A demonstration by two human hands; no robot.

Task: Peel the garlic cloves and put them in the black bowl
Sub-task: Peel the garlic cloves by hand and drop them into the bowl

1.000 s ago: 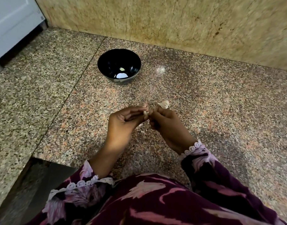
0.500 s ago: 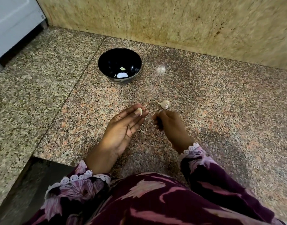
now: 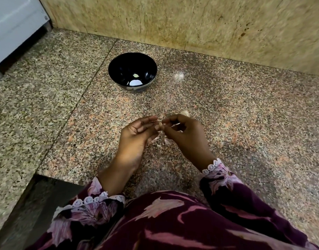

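Observation:
The black bowl stands on the granite counter ahead of me, with a peeled garlic clove lying in its bottom. My left hand and my right hand meet fingertip to fingertip over the counter. Between them sits a small garlic clove; both hands pinch it. Another garlic piece lies on the counter just beyond my right hand, partly hidden by the knuckles. Bits of papery skin lie under the hands.
A beige stone wall closes the back of the granite counter. A white appliance stands at the far left. The counter's front edge drops off at the lower left. My patterned maroon sleeves fill the bottom.
Half a second ago my hands were apart, the clove resting on my left fingertips. Now my right hand has come back and both pinch the clove together.

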